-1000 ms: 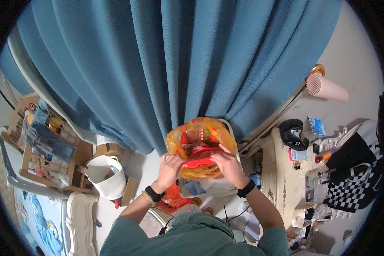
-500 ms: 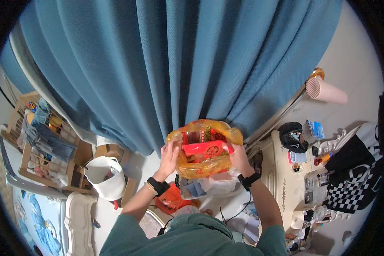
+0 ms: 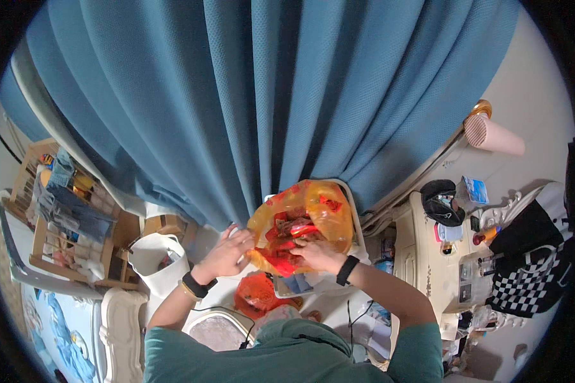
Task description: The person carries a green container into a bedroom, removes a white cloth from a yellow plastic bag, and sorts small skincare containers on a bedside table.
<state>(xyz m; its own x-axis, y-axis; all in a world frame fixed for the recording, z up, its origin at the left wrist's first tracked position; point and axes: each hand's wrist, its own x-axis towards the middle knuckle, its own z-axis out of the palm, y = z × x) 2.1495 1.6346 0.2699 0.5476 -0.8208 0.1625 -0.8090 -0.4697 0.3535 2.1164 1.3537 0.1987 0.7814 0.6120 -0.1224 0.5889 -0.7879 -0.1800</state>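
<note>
A translucent yellow plastic bag [image 3: 336,220] with its mouth wide open lies over a whitish bin [image 3: 358,223] in front of me. Red packages [image 3: 286,228] and darker contents show inside it. My left hand [image 3: 230,250] is at the bag's left rim, its fingers spread and nothing visible in them. From the right, my right hand [image 3: 321,254] reaches into the bag, its fingers stretched out and apart over the red packages. The bag's side and its contents partly hide the fingertips.
Blue curtains [image 3: 287,89] hang right behind the bag. To the left stand a white bucket [image 3: 156,262] and a wooden crib [image 3: 70,249]. An orange-red bag [image 3: 259,295] lies on the floor. At right is a cream dresser [image 3: 404,255] with small items; a stool [image 3: 217,329] is near me.
The red packet that my right hand held across the bag's mouth is now lower among the contents. The bag has tilted, and both hands have moved left and nearer to me.
</note>
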